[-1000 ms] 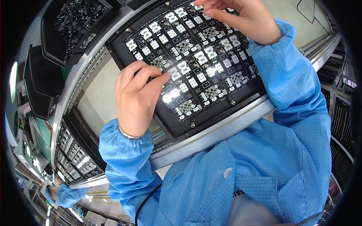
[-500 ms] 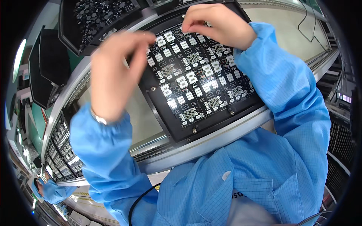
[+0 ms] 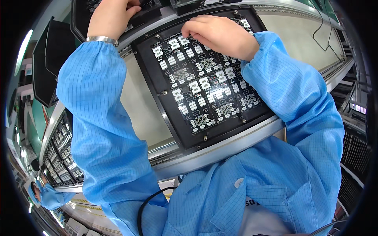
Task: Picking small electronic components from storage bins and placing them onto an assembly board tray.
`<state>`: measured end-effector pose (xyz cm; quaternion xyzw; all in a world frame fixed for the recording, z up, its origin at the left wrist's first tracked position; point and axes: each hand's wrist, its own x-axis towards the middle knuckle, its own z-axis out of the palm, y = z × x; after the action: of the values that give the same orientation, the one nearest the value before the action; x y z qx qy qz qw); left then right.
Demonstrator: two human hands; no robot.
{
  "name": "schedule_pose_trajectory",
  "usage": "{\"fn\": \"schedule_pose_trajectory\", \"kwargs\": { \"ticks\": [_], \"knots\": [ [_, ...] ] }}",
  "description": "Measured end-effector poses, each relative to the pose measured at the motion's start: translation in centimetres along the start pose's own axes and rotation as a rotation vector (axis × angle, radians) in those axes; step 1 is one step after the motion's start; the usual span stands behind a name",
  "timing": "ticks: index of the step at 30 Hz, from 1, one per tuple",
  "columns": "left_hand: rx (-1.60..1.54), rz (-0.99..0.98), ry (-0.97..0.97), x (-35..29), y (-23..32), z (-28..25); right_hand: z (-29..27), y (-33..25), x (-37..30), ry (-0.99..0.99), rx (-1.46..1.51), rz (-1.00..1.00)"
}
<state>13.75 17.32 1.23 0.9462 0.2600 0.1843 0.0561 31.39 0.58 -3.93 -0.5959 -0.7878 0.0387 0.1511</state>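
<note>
A panel of black circuit boards with white rectangular parts lies in a black fixture tray with metal pins along its edges. My right hand rests over the panel's far part, fingers curled down and closed; the fingertips and anything in them are hidden. At the upper edge, my left hand is at a black bin behind the rail. Its thumb and finger are bent together, partly cut off by the picture's edge, so I cannot see what they hold.
The tray spans a conveyor with metal rails and a pale surface. Farther left are another tray of boards and a black bin. A person in blue is at the lower left. A thin cable lies at upper right.
My left hand has moved from the panel's far left corner up and away to the black bin. My right hand has shifted slightly left and nearer, still curled over the panel.
</note>
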Motion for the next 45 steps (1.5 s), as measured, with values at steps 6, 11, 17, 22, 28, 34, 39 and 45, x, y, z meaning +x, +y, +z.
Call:
{"fn": "schedule_pose_trajectory", "kwargs": {
  "ticks": [6, 11, 17, 22, 28, 34, 39, 45],
  "knots": [
    [-0.14, -0.025, 0.086, 0.0, 0.3, -0.3, -2.0, -0.9, 0.4, 0.018, 0.125, -0.025],
    [-0.586, -0.175, 0.108, -1.7, -2.8, -0.2, -5.3, 2.0, 2.4, 0.46, 0.308, 0.001],
    [-1.201, -0.102, -0.111, -4.6, 2.9, 0.5, -7.7, 6.4, 5.1, -0.01, 0.047, 0.227],
    [-1.256, -0.101, -0.196, -4.8, 4.4, 2.0, -7.1, 6.8, 6.8, -0.171, -0.044, 0.137],
    [-1.0, -0.182, -0.14, -5.0, 4.9, 3.2, -7.9, 5.0, 6.1, -0.002, 0.0, 0.147],
    [-1.063, -0.232, -0.151, -5.0, 5.1, 5.4, -8.0, 5.8, 5.4, 0.109, 0.004, 0.191],
    [-1.007, -0.219, -0.09, -5.2, 4.6, 6.3, -7.7, 4.9, 4.6, 0.247, -0.009, 0.097],
    [-0.596, 0.002, -0.088, -5.2, 4.8, 5.9, -8.2, 4.7, 4.0, 0.291, 0.025, 0.092]
  ]
}}
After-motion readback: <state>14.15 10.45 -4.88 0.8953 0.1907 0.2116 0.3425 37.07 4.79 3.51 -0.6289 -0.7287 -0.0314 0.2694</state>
